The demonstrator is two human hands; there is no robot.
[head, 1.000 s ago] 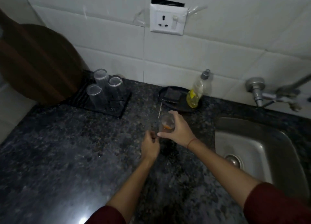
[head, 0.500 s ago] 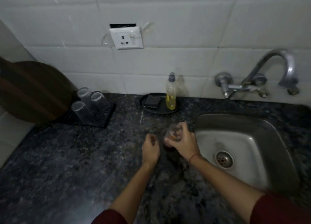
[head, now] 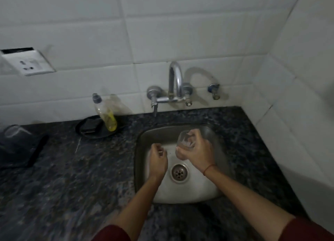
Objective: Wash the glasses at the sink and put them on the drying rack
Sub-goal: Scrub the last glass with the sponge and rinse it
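Note:
My right hand [head: 196, 152] grips a clear glass [head: 184, 139] and holds it tilted over the steel sink [head: 144, 141], below the tap [head: 174, 81]. My left hand [head: 157, 161] hovers over the left part of the basin beside the glass, fingers loosely curled and holding nothing. The drain [head: 179, 173] lies between my wrists. At the far left edge the black drying rack [head: 34, 150] shows one upturned glass [head: 13, 132]; the others are out of view. No water runs from the tap.
A yellow dish-soap bottle [head: 106, 114] stands on a black dish [head: 81, 128] with a dark sponge [head: 90, 125], left of the sink. A wall socket [head: 27, 61] sits upper left. The dark granite counter [head: 72, 177] surrounds the sink; a tiled wall closes in on the right.
My right hand has carried the glass from the counter rightwards over the sink, and my left hand followed. My view has swung right; the rack slid to the left edge.

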